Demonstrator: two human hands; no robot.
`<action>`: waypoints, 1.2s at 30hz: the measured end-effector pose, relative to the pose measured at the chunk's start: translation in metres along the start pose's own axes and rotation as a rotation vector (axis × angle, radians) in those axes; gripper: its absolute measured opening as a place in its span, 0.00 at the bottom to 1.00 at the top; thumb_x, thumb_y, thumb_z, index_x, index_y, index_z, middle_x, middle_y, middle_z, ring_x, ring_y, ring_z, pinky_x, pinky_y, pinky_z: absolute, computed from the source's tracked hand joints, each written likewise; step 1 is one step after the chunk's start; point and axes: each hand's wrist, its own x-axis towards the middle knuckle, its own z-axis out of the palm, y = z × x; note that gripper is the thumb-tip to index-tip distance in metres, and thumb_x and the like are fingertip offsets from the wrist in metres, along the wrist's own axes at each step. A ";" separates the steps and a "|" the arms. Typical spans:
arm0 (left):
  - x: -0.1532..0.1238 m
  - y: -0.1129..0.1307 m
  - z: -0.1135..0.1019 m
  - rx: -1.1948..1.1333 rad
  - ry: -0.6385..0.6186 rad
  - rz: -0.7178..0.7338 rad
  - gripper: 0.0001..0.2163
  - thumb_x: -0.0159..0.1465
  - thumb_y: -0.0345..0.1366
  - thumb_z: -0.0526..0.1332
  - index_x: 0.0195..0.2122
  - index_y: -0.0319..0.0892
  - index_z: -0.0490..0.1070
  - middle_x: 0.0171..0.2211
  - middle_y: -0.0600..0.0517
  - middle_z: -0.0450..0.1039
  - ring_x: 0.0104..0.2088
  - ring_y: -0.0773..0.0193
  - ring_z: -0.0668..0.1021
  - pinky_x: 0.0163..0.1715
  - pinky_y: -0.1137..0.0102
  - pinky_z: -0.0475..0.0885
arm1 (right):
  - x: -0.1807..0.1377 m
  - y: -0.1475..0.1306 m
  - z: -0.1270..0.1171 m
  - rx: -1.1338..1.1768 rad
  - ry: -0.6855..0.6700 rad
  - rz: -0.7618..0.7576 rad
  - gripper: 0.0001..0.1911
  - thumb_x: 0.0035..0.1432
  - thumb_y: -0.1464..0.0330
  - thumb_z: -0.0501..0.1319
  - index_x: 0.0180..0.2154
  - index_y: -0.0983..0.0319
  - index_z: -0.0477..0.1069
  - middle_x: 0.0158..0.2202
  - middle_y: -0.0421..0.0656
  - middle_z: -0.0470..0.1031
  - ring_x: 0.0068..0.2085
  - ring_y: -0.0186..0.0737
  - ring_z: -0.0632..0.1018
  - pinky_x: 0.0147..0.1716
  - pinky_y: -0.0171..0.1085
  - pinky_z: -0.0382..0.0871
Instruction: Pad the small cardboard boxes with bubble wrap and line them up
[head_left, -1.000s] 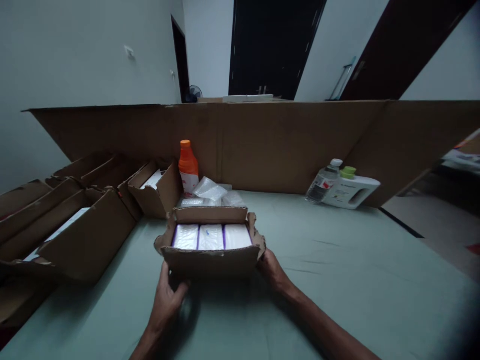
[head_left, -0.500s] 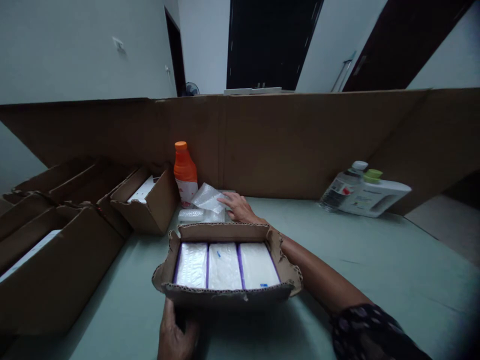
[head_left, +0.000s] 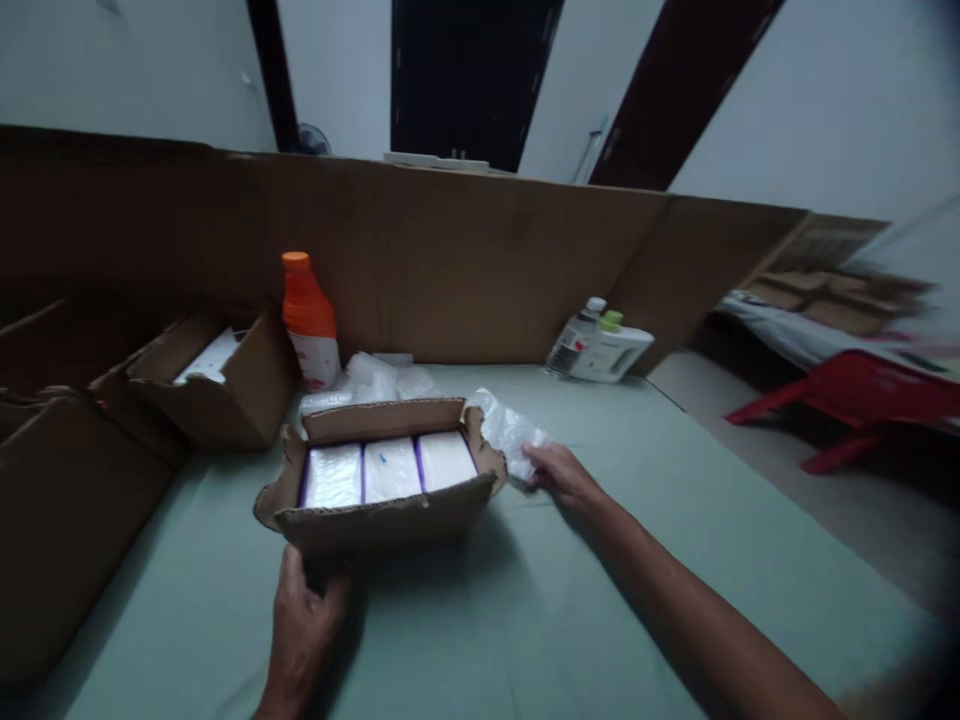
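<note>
An open cardboard box [head_left: 390, 515] with torn edges holds three white packs [head_left: 391, 468] with purple sides, side by side. My left hand [head_left: 304, 610] is at its front left corner, thumb up against the front wall and fingers curled; the fingertips are partly hidden in shadow. To the right of the box, my right hand [head_left: 561, 472] pinches a crumpled piece of clear bubble wrap [head_left: 504, 428] by its near corner. More bubble wrap [head_left: 375, 380] lies in a loose heap behind the box.
An orange bottle [head_left: 309, 325] stands by the cardboard wall [head_left: 465, 270]. A smaller carton [head_left: 225, 400] and larger cartons [head_left: 60, 540] line the left. A clear bottle [head_left: 576, 340] and a white jug [head_left: 615, 355] lean together at the back right. Beyond the table is a red chair [head_left: 862, 395].
My right hand has drawn a piece of bubble wrap from the heap to the right of the box. The view has turned right; my left hand stays at the box's corner.
</note>
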 end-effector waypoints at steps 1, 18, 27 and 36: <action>-0.001 0.002 -0.002 0.039 0.006 0.006 0.25 0.54 0.50 0.65 0.49 0.43 0.69 0.31 0.53 0.73 0.23 0.65 0.68 0.23 0.69 0.66 | -0.024 0.008 -0.014 -0.011 0.003 0.049 0.19 0.52 0.52 0.66 0.33 0.62 0.75 0.24 0.45 0.78 0.23 0.42 0.77 0.18 0.36 0.68; 0.014 0.023 0.000 0.085 -0.012 0.087 0.24 0.54 0.53 0.65 0.44 0.42 0.68 0.37 0.50 0.75 0.36 0.57 0.76 0.36 0.64 0.72 | -0.085 -0.050 0.082 -0.199 -0.330 -0.255 0.31 0.54 0.65 0.67 0.60 0.60 0.68 0.55 0.50 0.77 0.50 0.53 0.78 0.51 0.48 0.72; 0.035 0.007 0.012 -0.073 -0.021 0.095 0.30 0.57 0.47 0.64 0.58 0.42 0.63 0.54 0.42 0.73 0.57 0.51 0.75 0.58 0.56 0.69 | -0.059 -0.001 0.021 -0.560 -0.290 -0.433 0.32 0.53 0.73 0.58 0.61 0.61 0.69 0.61 0.51 0.72 0.61 0.53 0.71 0.61 0.53 0.64; -0.023 -0.011 -0.003 -0.139 -0.032 -0.012 0.35 0.60 0.47 0.64 0.66 0.42 0.57 0.63 0.35 0.65 0.64 0.46 0.69 0.65 0.48 0.63 | -0.069 0.024 -0.015 -0.861 -0.141 -0.461 0.12 0.62 0.72 0.58 0.41 0.60 0.80 0.49 0.52 0.81 0.54 0.55 0.76 0.53 0.53 0.65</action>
